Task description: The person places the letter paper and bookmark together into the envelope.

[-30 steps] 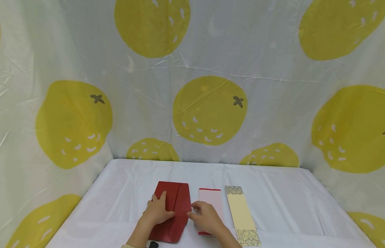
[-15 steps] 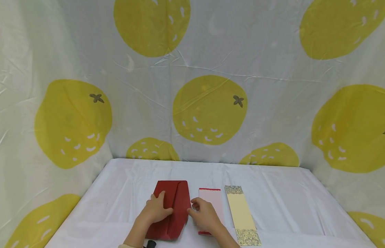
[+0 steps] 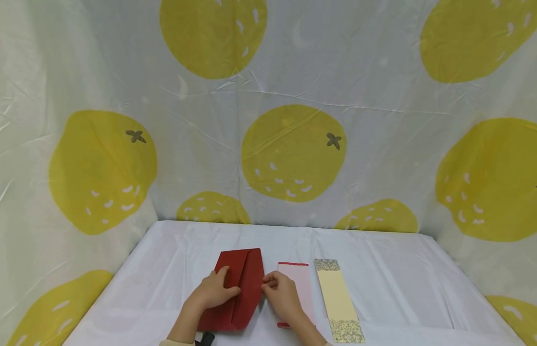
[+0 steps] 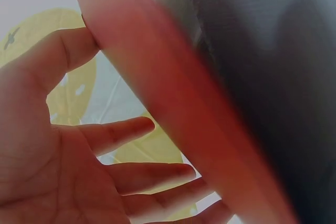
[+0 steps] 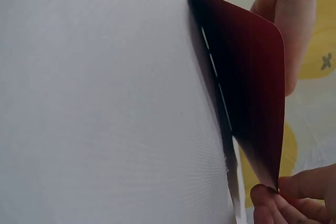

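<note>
A red paper envelope (image 3: pixel 247 300) lies before me in the head view, a fold line running down its middle. Its right edge stands raised off the cloth; the right wrist view shows this dark red panel (image 5: pixel 252 72) tilted up. My left hand (image 3: pixel 213 288) rests on the envelope's left part with fingers spread. Seen from the left wrist, its fingers (image 4: pixel 152 177) are nearly straight along the red edge. My right hand (image 3: pixel 282 293) pinches the raised right edge between thumb and fingertips (image 5: pixel 270 203). Just right of it lies a pale pink paper strip with red ends (image 3: pixel 296 274), partly covered by that hand.
A cream strip with patterned ends (image 3: pixel 336 293) lies farther right on the white cloth-covered table (image 3: pixel 393 283). A small black object (image 3: pixel 206 339) shows by my left wrist. Behind stands a white curtain with yellow fruit prints (image 3: pixel 294 154).
The envelope's right edge has risen and the envelope has shifted slightly left and tilted. Both hands have moved a little with it; my right fingers have closed on the edge. The strips have stayed put.
</note>
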`<state>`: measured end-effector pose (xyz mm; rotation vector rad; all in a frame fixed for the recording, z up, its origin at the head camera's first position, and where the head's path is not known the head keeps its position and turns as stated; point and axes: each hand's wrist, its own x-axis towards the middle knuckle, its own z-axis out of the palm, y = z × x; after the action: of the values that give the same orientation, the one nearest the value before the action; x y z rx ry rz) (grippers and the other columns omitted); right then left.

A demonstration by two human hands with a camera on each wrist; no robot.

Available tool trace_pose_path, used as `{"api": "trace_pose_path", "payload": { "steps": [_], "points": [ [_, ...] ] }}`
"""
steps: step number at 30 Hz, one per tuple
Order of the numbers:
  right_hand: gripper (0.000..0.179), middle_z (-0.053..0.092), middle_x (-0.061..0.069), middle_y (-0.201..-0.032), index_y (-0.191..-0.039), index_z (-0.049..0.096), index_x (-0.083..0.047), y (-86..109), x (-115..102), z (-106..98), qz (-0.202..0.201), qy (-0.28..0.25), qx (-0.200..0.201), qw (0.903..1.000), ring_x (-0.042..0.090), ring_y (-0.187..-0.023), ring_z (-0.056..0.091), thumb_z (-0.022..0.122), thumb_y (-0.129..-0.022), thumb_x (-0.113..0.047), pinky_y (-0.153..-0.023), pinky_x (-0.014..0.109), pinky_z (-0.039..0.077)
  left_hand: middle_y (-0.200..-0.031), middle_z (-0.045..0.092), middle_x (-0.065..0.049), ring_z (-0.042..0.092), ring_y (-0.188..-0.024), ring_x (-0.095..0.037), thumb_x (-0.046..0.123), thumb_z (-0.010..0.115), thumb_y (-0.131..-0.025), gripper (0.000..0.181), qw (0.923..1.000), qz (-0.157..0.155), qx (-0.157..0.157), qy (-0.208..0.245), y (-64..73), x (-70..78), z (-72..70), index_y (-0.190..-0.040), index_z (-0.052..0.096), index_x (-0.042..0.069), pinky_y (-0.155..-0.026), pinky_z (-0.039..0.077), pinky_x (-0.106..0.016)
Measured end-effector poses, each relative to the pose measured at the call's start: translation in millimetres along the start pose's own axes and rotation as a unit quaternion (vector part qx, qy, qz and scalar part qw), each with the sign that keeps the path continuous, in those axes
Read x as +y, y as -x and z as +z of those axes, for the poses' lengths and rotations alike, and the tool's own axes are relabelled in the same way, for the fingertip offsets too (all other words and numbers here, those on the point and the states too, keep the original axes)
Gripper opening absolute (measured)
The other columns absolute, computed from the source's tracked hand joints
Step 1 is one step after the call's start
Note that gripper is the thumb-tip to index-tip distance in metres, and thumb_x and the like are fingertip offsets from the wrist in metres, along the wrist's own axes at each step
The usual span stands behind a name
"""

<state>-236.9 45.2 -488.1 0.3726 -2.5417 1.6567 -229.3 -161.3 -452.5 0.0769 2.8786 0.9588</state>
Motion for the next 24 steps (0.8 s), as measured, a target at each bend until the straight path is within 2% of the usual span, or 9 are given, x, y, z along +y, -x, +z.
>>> {"api": "trace_pose_path", "payload": {
  "steps": [4,9,17,21,24],
  "points": [
    [0.008,0.064,0.0,-0.074,-0.09,0.067,0.001,-0.7,0.6,2.3,0.006,-0.019,0.018,0.9996,0.008,-0.065,0.061,0.069,-0.083,0.003,-0.059,0.021,0.051,-0.131,0.046,-0.039,0.049,-0.116,-0.053,0.036,0.071,-0.083,0.071,1.0,0.001,-0.007,0.0,-1.3,-2.7,0.1,-0.138,0.047,-0.002,-0.087,0.043,-0.064],
    [0.009,0.066,0.004,-0.074,-0.091,0.067,0.004,-0.3,1.0,3.4,0.029,-0.06,0.019,0.9976,0.012,-0.064,0.063,0.069,-0.082,0.006,-0.058,0.022,0.051,-0.13,0.047,-0.038,0.049,-0.117,-0.053,0.036,0.071,-0.084,0.07,0.9999,0.001,-0.016,0.005,-0.7,-2.4,-2.0,-0.137,0.047,-0.002,-0.088,0.042,-0.065],
    [0.01,0.067,0.006,-0.075,-0.092,0.067,0.006,2.9,-0.6,2.1,0.044,-0.093,0.026,0.9943,0.015,-0.064,0.064,0.069,-0.082,0.006,-0.058,0.022,0.052,-0.127,0.053,-0.03,0.05,-0.118,-0.049,0.034,0.07,-0.084,0.067,0.9996,0.012,-0.022,0.014,2.4,1.6,-6.4,-0.136,0.049,-0.003,-0.092,0.041,-0.063],
    [0.01,0.067,0.007,-0.074,-0.092,0.067,0.007,4.1,-0.6,1.8,0.051,-0.105,0.033,0.9927,0.015,-0.063,0.064,0.069,-0.081,0.007,-0.059,0.022,0.053,-0.134,0.049,-0.031,0.043,-0.127,-0.05,0.033,0.07,-0.085,0.068,0.9991,0.025,-0.025,0.025,3.0,0.2,-8.2,-0.14,0.048,0.0,-0.096,0.037,-0.064],
    [0.01,0.067,0.007,-0.074,-0.091,0.067,0.007,5.0,-0.5,1.4,0.055,-0.111,0.037,0.9915,0.016,-0.063,0.064,0.069,-0.081,0.006,-0.059,0.023,0.053,-0.137,0.048,-0.029,0.035,-0.133,-0.05,0.03,0.069,-0.086,0.064,0.9975,0.048,-0.032,0.042,2.8,-2.3,-9.1,-0.142,0.049,0.006,-0.098,0.035,-0.066]
  ]
}}
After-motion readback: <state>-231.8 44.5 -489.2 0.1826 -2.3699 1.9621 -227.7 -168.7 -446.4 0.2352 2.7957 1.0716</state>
